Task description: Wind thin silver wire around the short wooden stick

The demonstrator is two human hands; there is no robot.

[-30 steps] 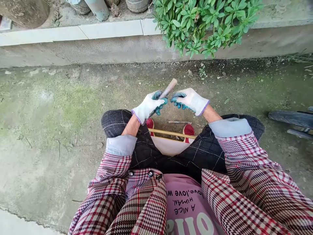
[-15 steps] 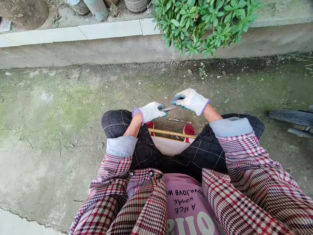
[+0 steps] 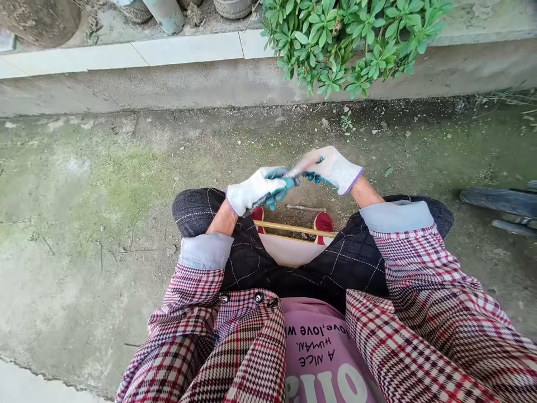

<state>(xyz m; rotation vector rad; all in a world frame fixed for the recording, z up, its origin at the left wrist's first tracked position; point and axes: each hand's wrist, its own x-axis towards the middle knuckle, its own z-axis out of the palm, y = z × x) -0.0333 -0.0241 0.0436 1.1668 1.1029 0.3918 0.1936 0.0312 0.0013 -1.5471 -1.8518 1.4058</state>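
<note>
Both my hands wear white gloves with teal palms and meet in front of my knees. My left hand [image 3: 257, 190] is curled around a slim stick-like tool [image 3: 292, 173] with a pale wooden handle. My right hand [image 3: 329, 167] closes its fingers on the tool's far end. The tool is blurred by motion between the two gloves. A second thin metal tool [image 3: 302, 208] lies on the dirt between my red shoes [image 3: 324, 222], just below my hands.
I sit on a low stool with a wooden bar [image 3: 293, 229]. A concrete ledge [image 3: 188, 50] runs across the top, with a green leafy plant [image 3: 348, 39] hanging over it and pots [image 3: 163, 14] behind. Dark objects [image 3: 499, 204] lie at the right on mossy concrete ground.
The tool pointed up and away a second ago, then lay level between my hands. Now both hands have drawn closer together and risen slightly, with the tool blurred.
</note>
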